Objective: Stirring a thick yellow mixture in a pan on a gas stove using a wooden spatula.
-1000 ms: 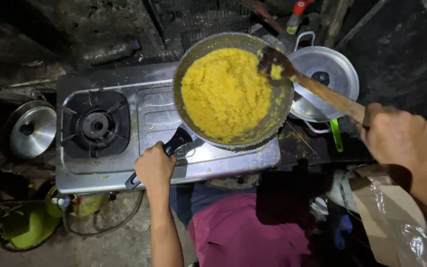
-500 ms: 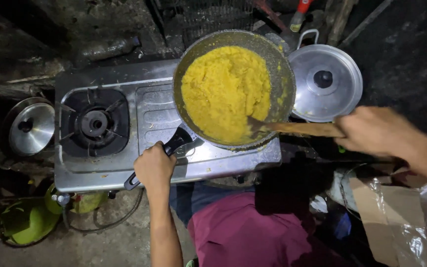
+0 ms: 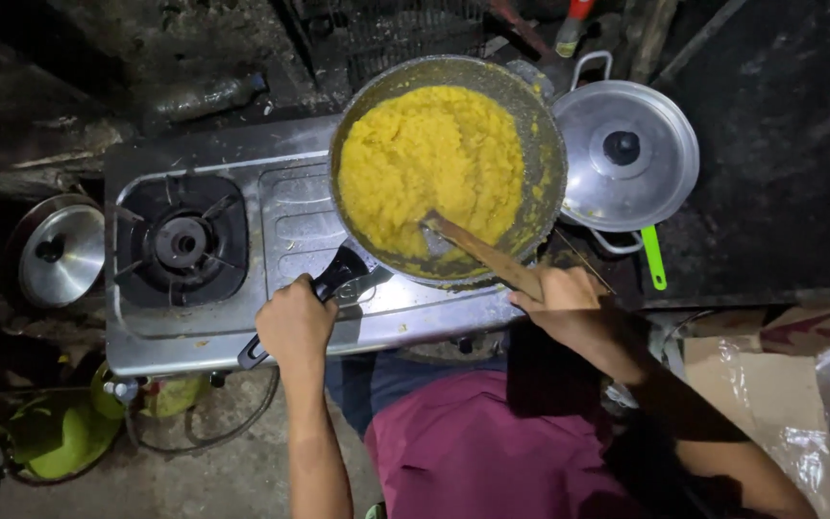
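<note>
- We look straight down at a two-burner gas stove (image 3: 280,288) of grey metal, with a pan (image 3: 448,165) sitting on its right burner.
- Our left hand (image 3: 295,325) is clenched around the pan's black handle (image 3: 324,288), forearm rising from the near edge, wrist straight, knuckles towards the stove.
- Our right hand (image 3: 569,303) grips the end of a wooden spatula (image 3: 477,252), fingers folded over it, forearm coming in from the near right at a slant.
- The spatula's blade is sunk in the near edge of the yellow mash (image 3: 429,159), which fills most of the pan.
- The left burner (image 3: 182,240) is bare, its black grate showing.
- Just right of the pan stands a metal pot covered by a lid (image 3: 624,154) with a dark knob; a green stick (image 3: 653,258) lies near it.
- At the far left edge rests another round metal lid (image 3: 60,252).
- Near left, under the stove, sits something green (image 3: 55,440), its shape unclear in the dark.
- Below us is a dark red garment (image 3: 473,452).
</note>
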